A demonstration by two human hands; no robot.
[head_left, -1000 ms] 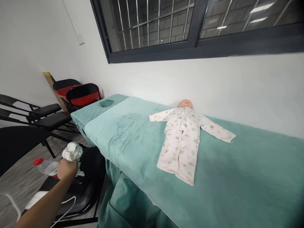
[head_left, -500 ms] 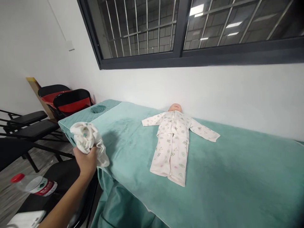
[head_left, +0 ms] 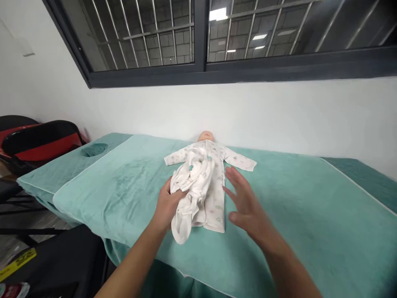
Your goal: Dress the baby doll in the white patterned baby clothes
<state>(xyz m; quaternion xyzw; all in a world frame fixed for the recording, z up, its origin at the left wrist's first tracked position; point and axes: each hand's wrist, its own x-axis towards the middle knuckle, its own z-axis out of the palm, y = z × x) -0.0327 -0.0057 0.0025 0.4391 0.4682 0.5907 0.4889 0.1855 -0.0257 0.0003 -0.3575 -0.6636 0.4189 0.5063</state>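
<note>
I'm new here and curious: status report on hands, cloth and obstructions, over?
Left fingers gripping bunched white cloth. Right fingers spread, holding nothing. Cloth partly hides white patterned fabric outfit behind; nothing visibly between cloth and right fingers.

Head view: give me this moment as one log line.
left hand: gripping bunched white cloth | right hand: open, empty | patterned clothes: on green cover, partly hidden behind white cloth | doll head: showing above clothes

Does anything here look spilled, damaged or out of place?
Nothing looks spilled or damaged. Only the white cloth in the left hand looks untidy: it is bunched and crumpled, while the printed outfit behind it lies spread flat on the green cover.
</note>
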